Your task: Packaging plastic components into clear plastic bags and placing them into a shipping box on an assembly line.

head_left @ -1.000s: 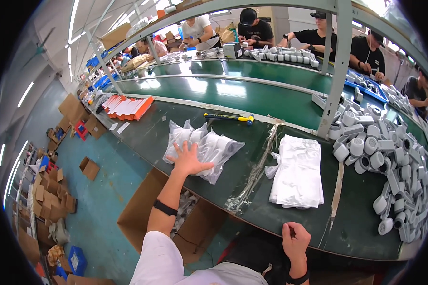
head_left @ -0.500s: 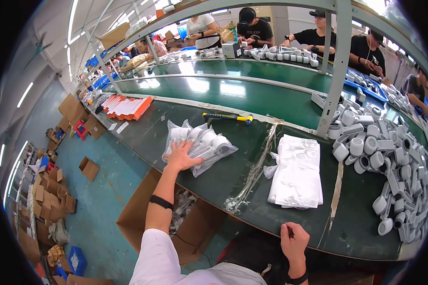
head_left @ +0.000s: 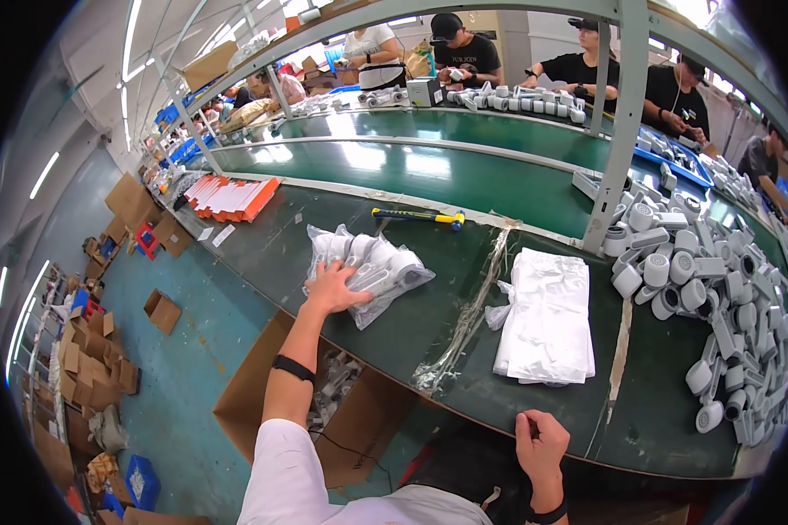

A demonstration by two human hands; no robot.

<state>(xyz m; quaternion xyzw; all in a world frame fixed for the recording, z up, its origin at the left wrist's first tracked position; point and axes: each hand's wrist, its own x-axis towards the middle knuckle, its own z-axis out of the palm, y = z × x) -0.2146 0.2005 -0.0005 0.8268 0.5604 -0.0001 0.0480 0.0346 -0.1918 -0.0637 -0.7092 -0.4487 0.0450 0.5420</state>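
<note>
A clear plastic bag (head_left: 378, 278) filled with several pale grey plastic pieces lies on the dark green table, left of the middle. My left hand (head_left: 331, 287) rests on the bag's near left side, fingers spread over the film. At the table's near edge, my right hand (head_left: 541, 442) is held with its fingers curled in, and nothing shows in them. Beyond that hand lies a stack of flat white plastic bags (head_left: 545, 319). A hammer with a yellow and black handle (head_left: 418, 216) lies behind the filled bag.
Loose grey handled pieces with round heads (head_left: 674, 254) are heaped at the right. An upright metal post (head_left: 617, 131) stands by the green conveyor (head_left: 411, 162). Below the table edge, an open cardboard box (head_left: 368, 429) holds more pieces. Orange-and-white cartons (head_left: 232, 199) lie far left. Co-workers sit across.
The filled bag has shifted very slightly toward me and left under my left hand. My right hand has stayed where it was.
</note>
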